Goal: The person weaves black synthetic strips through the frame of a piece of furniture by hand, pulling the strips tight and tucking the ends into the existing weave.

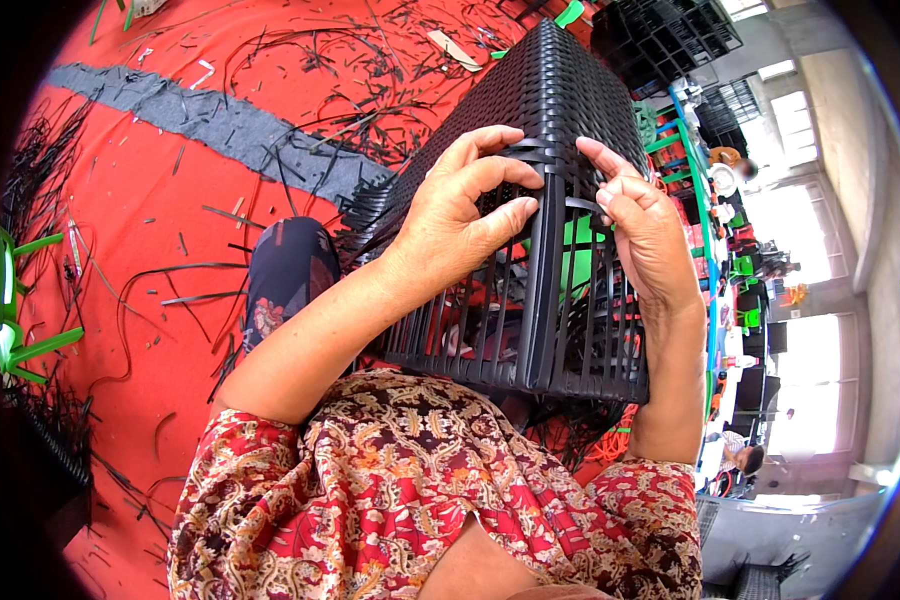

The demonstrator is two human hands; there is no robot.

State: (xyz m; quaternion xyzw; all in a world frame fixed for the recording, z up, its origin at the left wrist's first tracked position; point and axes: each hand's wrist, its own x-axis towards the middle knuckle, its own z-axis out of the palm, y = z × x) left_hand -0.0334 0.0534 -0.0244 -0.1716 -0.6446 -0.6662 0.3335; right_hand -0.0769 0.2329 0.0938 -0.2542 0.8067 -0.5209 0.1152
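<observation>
A large black woven basket [580, 85] stands before me, densely woven at its far part. Bare upright strips show in its near part, on both sides of a thick corner post [542, 290]. My left hand [460, 195] bends round the left side of this post, thumb and index fingertips close together at it; whatever lies between them is hidden. To the right of the post, my right hand [645, 215] pinches a flat black strip [580, 204] between thumb and index finger. Its other fingers are bent or raised beside the weave.
Red floor covering [160, 260] with a grey band [200, 115] bears many scattered black strip cuttings. A green chair [15, 310] is at the left edge. My knee [290, 270] is beside the basket. Green racks [690, 170], stacked black frames [665, 40] and other people are at the right.
</observation>
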